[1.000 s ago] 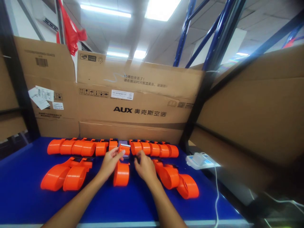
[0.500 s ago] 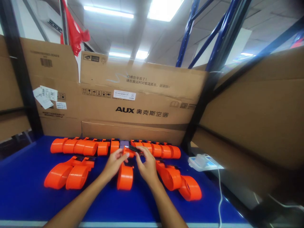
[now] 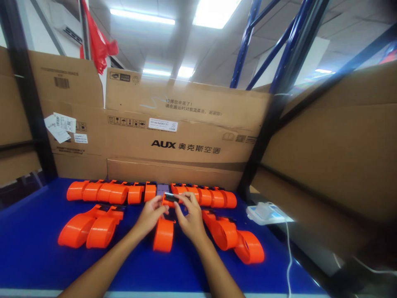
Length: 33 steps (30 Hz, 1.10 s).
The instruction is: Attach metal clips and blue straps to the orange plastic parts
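My left hand (image 3: 152, 215) is closed on the left end of an orange piece with a black clip (image 3: 170, 198), held above the middle of the table. On the other side, my right hand (image 3: 190, 213) pinches the right end of the black clip with thumb and fingers. Directly below hangs or rests a wide orange loop (image 3: 163, 236); whether it joins the held piece I cannot tell. Behind the hands stands a phone-like screen (image 3: 162, 189), partly covered by them.
A row of orange loops with dark clips (image 3: 105, 191) lines the back of the blue table (image 3: 130, 273). Larger orange loops lie at left (image 3: 99, 232) and right (image 3: 249, 247). A white power strip (image 3: 269, 213) with a cable sits right. Cardboard (image 3: 186, 124) walls the back.
The held piece has turned so that more of the black clip's face shows toward me. My right thumb has shifted slightly along it. The loop below sits a little lower.
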{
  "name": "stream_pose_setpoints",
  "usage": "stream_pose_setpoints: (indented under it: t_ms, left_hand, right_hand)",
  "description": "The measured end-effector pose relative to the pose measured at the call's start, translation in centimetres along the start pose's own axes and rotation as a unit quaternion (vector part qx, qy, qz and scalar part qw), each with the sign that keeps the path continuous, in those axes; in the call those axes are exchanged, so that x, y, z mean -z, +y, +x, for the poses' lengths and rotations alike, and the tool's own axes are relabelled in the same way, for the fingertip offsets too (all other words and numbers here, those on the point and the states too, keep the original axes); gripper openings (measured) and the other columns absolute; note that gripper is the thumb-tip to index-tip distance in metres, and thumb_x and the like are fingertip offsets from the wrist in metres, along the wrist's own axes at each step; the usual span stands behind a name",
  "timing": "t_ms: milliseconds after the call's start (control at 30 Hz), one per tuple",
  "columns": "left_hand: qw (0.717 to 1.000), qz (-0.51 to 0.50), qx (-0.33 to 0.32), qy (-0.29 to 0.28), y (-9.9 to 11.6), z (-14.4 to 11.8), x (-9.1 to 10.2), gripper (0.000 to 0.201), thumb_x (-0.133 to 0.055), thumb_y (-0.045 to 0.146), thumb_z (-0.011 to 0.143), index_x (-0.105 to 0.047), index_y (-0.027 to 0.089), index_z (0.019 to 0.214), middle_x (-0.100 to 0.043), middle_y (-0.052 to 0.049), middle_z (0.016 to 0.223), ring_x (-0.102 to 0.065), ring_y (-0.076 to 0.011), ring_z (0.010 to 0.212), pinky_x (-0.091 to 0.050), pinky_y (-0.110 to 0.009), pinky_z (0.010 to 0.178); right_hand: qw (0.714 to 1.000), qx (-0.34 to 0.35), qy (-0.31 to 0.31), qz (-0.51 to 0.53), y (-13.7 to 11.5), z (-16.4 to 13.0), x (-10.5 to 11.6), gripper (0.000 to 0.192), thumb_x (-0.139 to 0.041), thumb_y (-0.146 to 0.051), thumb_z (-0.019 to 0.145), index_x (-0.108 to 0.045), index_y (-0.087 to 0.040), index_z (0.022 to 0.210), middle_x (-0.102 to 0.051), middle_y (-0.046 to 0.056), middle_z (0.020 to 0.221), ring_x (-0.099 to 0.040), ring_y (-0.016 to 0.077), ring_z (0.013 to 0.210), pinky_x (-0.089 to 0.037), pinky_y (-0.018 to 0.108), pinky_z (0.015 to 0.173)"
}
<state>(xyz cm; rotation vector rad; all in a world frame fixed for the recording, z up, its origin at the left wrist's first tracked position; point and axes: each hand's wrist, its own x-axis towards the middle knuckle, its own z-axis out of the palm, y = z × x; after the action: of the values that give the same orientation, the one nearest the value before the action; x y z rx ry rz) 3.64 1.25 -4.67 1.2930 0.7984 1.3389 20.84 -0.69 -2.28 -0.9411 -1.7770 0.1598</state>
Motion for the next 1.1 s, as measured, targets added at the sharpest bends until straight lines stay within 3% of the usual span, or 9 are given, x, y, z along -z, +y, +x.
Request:
stream_pose_setpoints:
  t_ms: [267, 367, 467, 533, 633, 733, 900, 1100]
  left_hand:
    - [1.000, 0.006, -0.006, -0.006, -0.2, -0.1, -0.1, 0.038, -0.074, 0.030, 0.068, -0.066, 0.017, 0.103, -0.069, -0.003, 0.078, -0.063, -0.0171, 0.066, -0.047, -0.025, 0.056]
    - [1.000, 0.009, -0.001, 0.003, 0.2, 0.0, -0.1, 0.037, -0.075, 0.034, 0.067, -0.066, 0.017, 0.099, -0.071, -0.005, 0.083, -0.063, -0.0165, 0.064, -0.046, -0.025, 0.053]
    - [0.999, 0.004, 0.008, 0.034, 0.5, 0.2, 0.3, 0.037, -0.076, 0.038, 0.068, -0.066, 0.016, 0.096, -0.069, -0.003, 0.074, -0.061, -0.0150, 0.058, -0.044, -0.023, 0.052]
    - [0.997, -0.025, 0.020, 0.073, 0.7, 0.4, 0.7, 0.036, -0.078, 0.039, 0.066, -0.066, 0.016, 0.090, -0.068, -0.002, 0.069, -0.059, -0.0133, 0.054, -0.044, -0.023, 0.052]
    - [0.989, -0.081, 0.040, 0.118, 0.7, 0.6, 1.3, 0.035, -0.081, 0.040, 0.063, -0.063, 0.017, 0.083, -0.067, 0.000, 0.066, -0.057, -0.0119, 0.050, -0.044, -0.023, 0.051]
    - [0.986, -0.101, 0.045, 0.127, 0.7, 0.7, 1.6, 0.035, -0.080, 0.040, 0.064, -0.060, 0.017, 0.081, -0.065, 0.001, 0.063, -0.058, -0.0120, 0.050, -0.045, -0.023, 0.051]
    - [0.986, -0.116, 0.049, 0.113, 0.4, 0.7, 1.5, 0.035, -0.081, 0.038, 0.064, -0.059, 0.018, 0.082, -0.066, 0.002, 0.064, -0.056, -0.0103, 0.048, -0.046, -0.023, 0.051]
    - [0.987, -0.112, 0.050, 0.099, -0.1, 0.9, 1.6, 0.037, -0.082, 0.039, 0.063, -0.060, 0.018, 0.084, -0.067, 0.001, 0.067, -0.055, -0.0092, 0.047, -0.043, -0.022, 0.049]
  right_hand:
    - [0.999, 0.003, -0.038, 0.012, -0.3, -0.1, 0.1, 0.031, -0.053, -0.030, 0.095, -0.065, -0.025, 0.122, -0.063, 0.008, 0.101, -0.061, 0.0202, 0.083, -0.052, 0.032, 0.075]
    - [0.999, -0.020, -0.037, 0.032, -0.2, 0.0, -0.1, 0.035, -0.053, -0.032, 0.094, -0.061, -0.023, 0.127, -0.065, 0.008, 0.099, -0.061, 0.0189, 0.077, -0.052, 0.030, 0.069]
    - [0.996, -0.063, -0.036, 0.044, 0.0, -0.1, 0.0, 0.033, -0.050, -0.033, 0.095, -0.062, -0.020, 0.123, -0.068, 0.007, 0.096, -0.062, 0.0183, 0.075, -0.050, 0.028, 0.066]
    - [0.991, -0.090, -0.094, 0.017, 0.1, -0.3, 0.2, 0.024, -0.053, -0.033, 0.093, -0.066, -0.020, 0.108, -0.069, 0.004, 0.087, -0.062, 0.0179, 0.073, -0.047, 0.026, 0.064]
    - [0.960, -0.097, -0.256, -0.058, 0.0, -0.7, 0.7, 0.015, -0.069, -0.036, 0.081, -0.069, -0.022, 0.088, -0.067, 0.000, 0.078, -0.059, 0.0173, 0.072, -0.043, 0.026, 0.067]
    - [0.925, -0.075, -0.362, -0.088, -0.1, -1.2, 1.1, 0.031, -0.082, -0.041, 0.067, -0.068, -0.024, 0.089, -0.066, -0.001, 0.085, -0.059, 0.0196, 0.083, -0.042, 0.031, 0.081]
    - [0.908, -0.080, -0.401, -0.096, -0.1, -1.3, 0.9, 0.034, -0.082, -0.038, 0.067, -0.065, -0.024, 0.093, -0.063, 0.000, 0.092, -0.057, 0.0205, 0.090, -0.041, 0.034, 0.088]
    - [0.917, -0.064, -0.387, -0.073, -0.1, -1.4, 0.5, 0.027, -0.076, -0.027, 0.071, -0.064, -0.022, 0.095, -0.066, 0.000, 0.087, -0.058, 0.0186, 0.080, -0.042, 0.025, 0.073]
